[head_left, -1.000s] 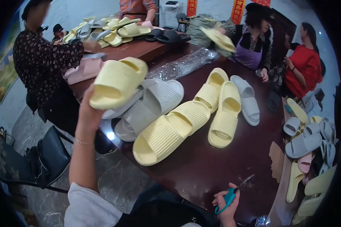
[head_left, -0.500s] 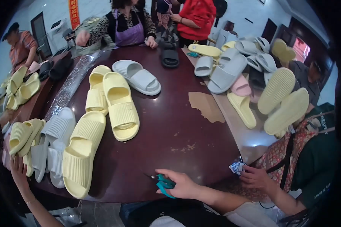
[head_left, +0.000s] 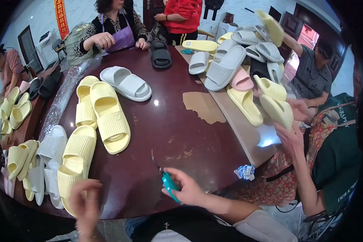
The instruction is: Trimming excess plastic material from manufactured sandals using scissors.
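Teal-handled scissors (head_left: 170, 186) with thin dark blades sit over the near part of the glossy red-brown tabletop (head_left: 157, 133), gripped in the right hand (head_left: 185, 188), blades pointing toward the far edge. Half a second ago they were in that same grasp.

The left hand (head_left: 86, 201) is blurred and released, fingers loosely bent; it has left the pale-yellow ribbed slippers (head_left: 18, 161) near the tabletop's left edge, which now stand free. It is at the near end of an overlapping pale-yellow ribbed pair (head_left: 82, 144) reaching the near edge; whether it touches them I cannot tell. Ribbed light-grey slippers (head_left: 52, 148) lie just left of that pair.

At the near right corner, a crumpled blue-and-white packet (head_left: 246, 172) now lies apart from the co-worker's hand (head_left: 289, 139) that was touching it. That hand is now at two yellow slippers (head_left: 277, 111), previously seen soles outward, now showing their openings. Farther back, a grey-shirted person (head_left: 314, 74) now holds a yellow slipper (head_left: 271, 29) aloft.
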